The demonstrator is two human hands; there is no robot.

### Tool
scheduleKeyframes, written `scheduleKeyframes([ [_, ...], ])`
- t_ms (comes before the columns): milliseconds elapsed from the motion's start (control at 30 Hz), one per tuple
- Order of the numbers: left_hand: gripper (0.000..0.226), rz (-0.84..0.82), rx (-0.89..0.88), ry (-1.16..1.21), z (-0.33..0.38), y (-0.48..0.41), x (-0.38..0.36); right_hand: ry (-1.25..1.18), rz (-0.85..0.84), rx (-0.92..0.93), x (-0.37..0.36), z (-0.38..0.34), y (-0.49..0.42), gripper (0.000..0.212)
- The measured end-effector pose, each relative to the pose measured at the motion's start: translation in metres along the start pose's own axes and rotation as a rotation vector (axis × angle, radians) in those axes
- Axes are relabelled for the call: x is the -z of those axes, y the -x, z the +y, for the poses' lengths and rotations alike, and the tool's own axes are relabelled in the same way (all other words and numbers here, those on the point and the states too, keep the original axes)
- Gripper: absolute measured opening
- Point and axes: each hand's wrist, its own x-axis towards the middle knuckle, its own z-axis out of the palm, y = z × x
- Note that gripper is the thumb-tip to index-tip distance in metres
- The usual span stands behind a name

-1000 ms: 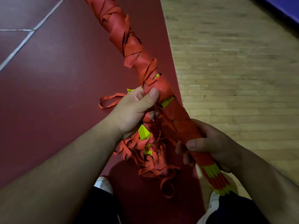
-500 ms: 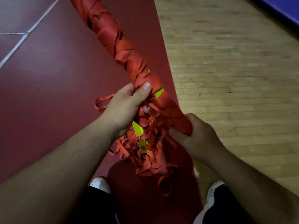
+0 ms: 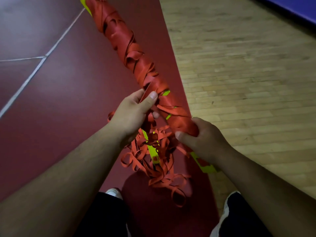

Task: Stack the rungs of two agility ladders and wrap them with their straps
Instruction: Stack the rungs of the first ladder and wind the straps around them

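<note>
A long bundle of stacked ladder rungs (image 3: 130, 53) is held up slantwise in the air, and it is wound round and round with orange strap. Its near end is gripped by the right hand (image 3: 203, 141), whose fingers are curled tight around it with the thumb pressed along the front. A yellow-green rung end (image 3: 205, 165) is seen sticking out just below that hand. A flat piece of orange strap is pinched between the thumb and bent fingers of the left hand (image 3: 131, 115), right beside the bundle. A messy heap of loose orange strap (image 3: 160, 166) is seen hanging below both hands, over the dark red floor mat (image 3: 59, 103). A wooden floor (image 3: 248, 74) is seen past the right hand.
</note>
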Motion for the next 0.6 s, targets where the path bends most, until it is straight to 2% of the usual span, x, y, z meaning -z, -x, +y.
scheduleKeyframes([
  [100,0.028,-0.046,-0.046,0.001,0.006,0.01,0.004,-0.035,-0.025,0.001,-0.003,-0.007,0.005,0.024],
  [233,0.041,0.038,-0.112,0.025,-0.004,0.009,0.024,-0.072,-0.009,0.031,-0.026,-0.014,-0.001,0.024],
  [333,0.047,0.077,-0.113,-0.088,-0.009,-0.003,0.034,-0.129,-0.014,0.02,-0.034,-0.014,-0.007,0.031],
  [500,0.034,0.024,-0.084,-0.15,-0.019,-0.016,0.048,-0.157,-0.048,-0.016,-0.04,-0.01,-0.015,0.043],
  [600,0.023,0.119,-0.097,-0.244,-0.027,-0.017,0.055,-0.278,-0.074,-0.03,-0.047,-0.015,-0.017,0.044],
])
